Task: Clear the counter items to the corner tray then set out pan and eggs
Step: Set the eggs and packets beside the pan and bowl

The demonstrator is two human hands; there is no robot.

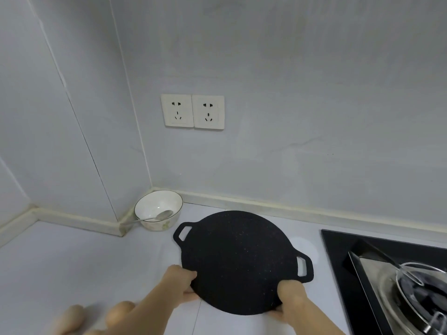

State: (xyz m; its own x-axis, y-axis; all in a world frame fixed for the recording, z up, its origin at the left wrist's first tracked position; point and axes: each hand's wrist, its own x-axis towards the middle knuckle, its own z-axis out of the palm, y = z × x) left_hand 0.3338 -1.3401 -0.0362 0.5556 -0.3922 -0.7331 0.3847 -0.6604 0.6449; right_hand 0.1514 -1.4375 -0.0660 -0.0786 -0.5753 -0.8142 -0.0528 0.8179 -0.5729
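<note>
A person's view down onto a pale grey kitchen counter (72,257) set in a corner of grey walls. A flat, round, black pan (239,257) with a loop handle on each side lies in the middle of the counter area, held by both hands at its near edge. The left hand (183,285) pinches the near-left rim, thumb on top and fingers curled beneath. The right hand (290,301) pinches the near-right rim the same way, just below the right loop handle. Whether the pan rests on the counter or is lifted off it cannot be told. Left of the left forearm, at the bottom edge, are two tan egg-shaped things (119,313), blurred. In the corner beyond the pan stands a white bowl (154,201) with a metal spoon (159,215) in it. Two wall sockets (192,111) sit above. To the right is a black stove (338,250) bearing a glass lid (416,291).
</note>
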